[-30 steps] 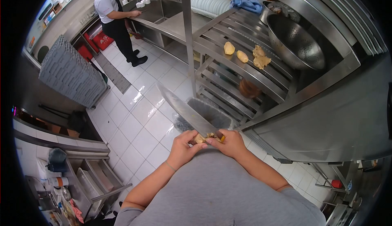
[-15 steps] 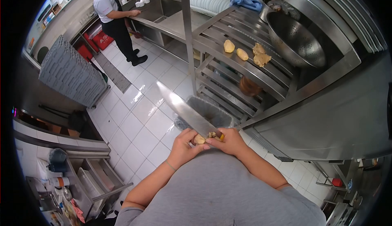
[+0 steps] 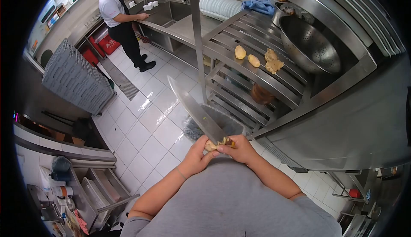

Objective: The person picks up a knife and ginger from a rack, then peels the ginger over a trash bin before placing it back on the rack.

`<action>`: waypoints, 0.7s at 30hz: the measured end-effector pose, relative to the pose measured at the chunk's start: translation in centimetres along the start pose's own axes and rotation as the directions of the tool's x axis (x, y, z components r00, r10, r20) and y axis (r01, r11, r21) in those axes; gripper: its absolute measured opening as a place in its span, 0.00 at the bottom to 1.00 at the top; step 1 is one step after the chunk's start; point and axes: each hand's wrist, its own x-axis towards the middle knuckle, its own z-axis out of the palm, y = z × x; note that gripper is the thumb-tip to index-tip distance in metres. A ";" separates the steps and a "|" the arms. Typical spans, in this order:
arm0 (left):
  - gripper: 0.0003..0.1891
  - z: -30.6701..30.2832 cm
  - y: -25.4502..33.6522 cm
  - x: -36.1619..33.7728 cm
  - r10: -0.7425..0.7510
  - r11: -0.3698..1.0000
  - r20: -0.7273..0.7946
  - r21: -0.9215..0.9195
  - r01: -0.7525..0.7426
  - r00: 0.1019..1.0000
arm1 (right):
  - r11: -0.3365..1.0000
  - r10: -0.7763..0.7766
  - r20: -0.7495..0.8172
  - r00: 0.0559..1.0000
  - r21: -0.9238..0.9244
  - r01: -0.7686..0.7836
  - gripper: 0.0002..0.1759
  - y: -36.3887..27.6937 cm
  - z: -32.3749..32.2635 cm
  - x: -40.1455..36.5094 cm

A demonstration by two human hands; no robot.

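Observation:
My left hand (image 3: 196, 156) is closed around a piece of ginger (image 3: 210, 146), partly hidden by the fingers, close to my grey shirt. A large chef's knife (image 3: 198, 112) is gripped in my right hand (image 3: 241, 149); a bit of its yellow handle shows. The wide blade points up and to the left, with its base against the ginger. My right thumb touches the ginger too. Below the blade stands a bin (image 3: 193, 128) with a clear plastic liner. Two peeled pale-yellow pieces (image 3: 254, 61) and a knobbly unpeeled ginger root (image 3: 273, 62) lie on the slatted metal rack (image 3: 239, 33).
A steel colander (image 3: 310, 44) and a blue cloth (image 3: 259, 5) sit on the rack. White plates (image 3: 219, 6) line the counter by the sink (image 3: 171, 12), where another person (image 3: 117, 20) stands. Stacked grey crates (image 3: 77, 76) are at left, across the tiled floor (image 3: 150, 121).
The knife blade has turned so its face shows narrower, with a small scrap on it, and my left fingers have shifted on the ginger. The person at the sink has raised one arm.

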 end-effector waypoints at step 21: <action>0.31 0.1 1.1 -0.2 0.116 0.950 -0.186 0.308 -0.054 0.976 | 0.962 0.117 -0.144 0.983 -0.229 -0.148 0.31 -1.2 -0.6 -0.4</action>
